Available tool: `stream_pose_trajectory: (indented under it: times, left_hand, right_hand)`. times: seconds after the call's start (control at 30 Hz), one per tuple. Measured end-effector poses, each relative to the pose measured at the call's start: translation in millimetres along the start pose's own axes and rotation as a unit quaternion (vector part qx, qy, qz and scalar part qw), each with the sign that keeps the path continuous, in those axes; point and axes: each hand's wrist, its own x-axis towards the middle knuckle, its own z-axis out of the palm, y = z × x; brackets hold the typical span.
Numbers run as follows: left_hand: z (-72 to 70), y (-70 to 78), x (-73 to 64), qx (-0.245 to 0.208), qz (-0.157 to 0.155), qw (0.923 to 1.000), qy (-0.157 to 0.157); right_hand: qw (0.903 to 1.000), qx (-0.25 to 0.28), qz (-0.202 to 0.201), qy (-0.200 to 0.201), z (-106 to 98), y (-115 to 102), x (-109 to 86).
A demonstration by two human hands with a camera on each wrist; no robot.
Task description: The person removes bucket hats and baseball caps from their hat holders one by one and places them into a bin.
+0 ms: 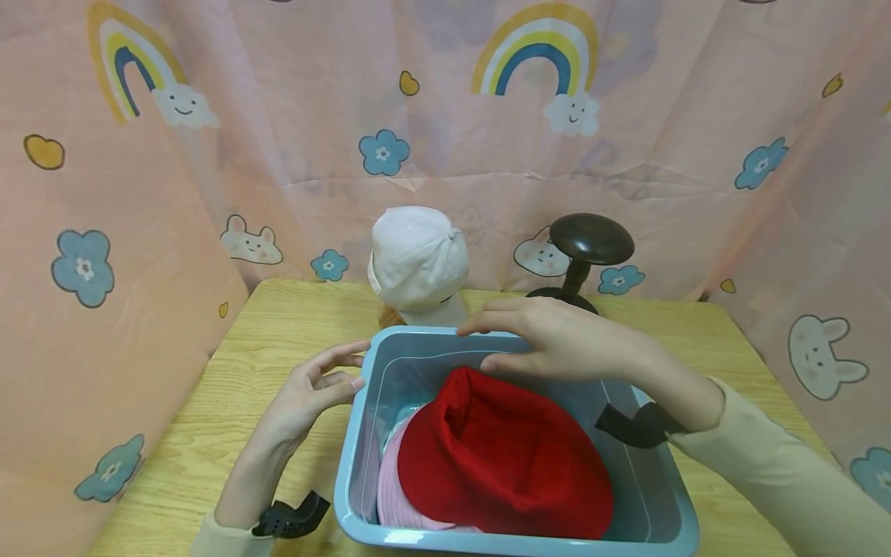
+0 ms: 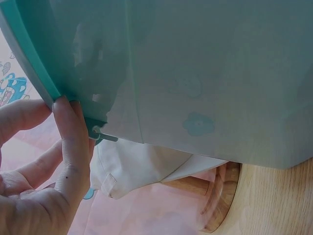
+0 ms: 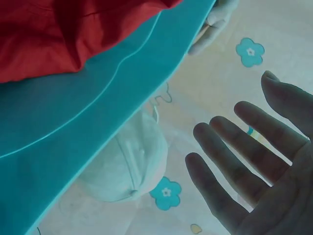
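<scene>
A light blue plastic tub (image 1: 348, 464) stands on the table in front of me. Inside lies a red hat (image 1: 515, 464), on top of a pink ribbed hat (image 1: 397, 495) that it partly covers. At the tub's far left corner my left hand (image 1: 306, 394) holds the rim between thumb and fingers; the left wrist view shows thumb and finger (image 2: 71, 142) meeting at the lip. My right hand (image 1: 557, 333) hovers over the far rim with fingers extended and nothing in it. Behind the tub, a white cap (image 1: 418, 255) sits on a stand, its lower part hidden.
A dark hat stand (image 1: 592, 238) with a rounded top rises bare at the back right. The wood-grain table (image 1: 278, 333) runs back to a pink patterned curtain (image 1: 313, 100), which also hangs along both sides.
</scene>
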Motion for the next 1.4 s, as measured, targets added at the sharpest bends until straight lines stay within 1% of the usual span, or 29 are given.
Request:
stream_pose_trajectory:
  times: [0.13, 0.33, 0.57, 0.8, 1.07, 1.4]
  left_hand:
    - [0.4, 0.0, 0.0, -0.002, 0.002, 1.0000, -0.001]
    - [0.3, 0.2, -0.2, -0.001, -0.001, 1.0000, -0.003]
    - [-1.1, 0.2, -0.6, 0.000, -0.003, 1.0000, -0.001]
    - [-1.8, -0.7, -0.9, 0.000, -0.001, 1.0000, -0.002]
    - [-1.4, -0.6, -1.0, 0.001, 0.000, 1.0000, -0.002]
    - [-0.7, 0.3, -0.1, 0.000, 0.005, 1.0000, -0.005]
  right_hand:
    - [0.9998, 0.018, -0.001, 0.005, -1.8, 0.6, 2.1]
    - [0.9991, 0.028, -0.003, 0.031, -5.2, 1.4, 6.5]
    - [0.9959, 0.078, 0.013, 0.043, -11.1, 3.8, 16.5]
    - [0.9938, 0.079, -0.012, 0.077, -13.9, 11.6, 28.0]
    - [0.9865, 0.134, -0.004, 0.093, -17.3, 20.5, 40.9]
    - [0.9821, 0.140, 0.005, 0.126, -16.3, 39.1, 55.7]
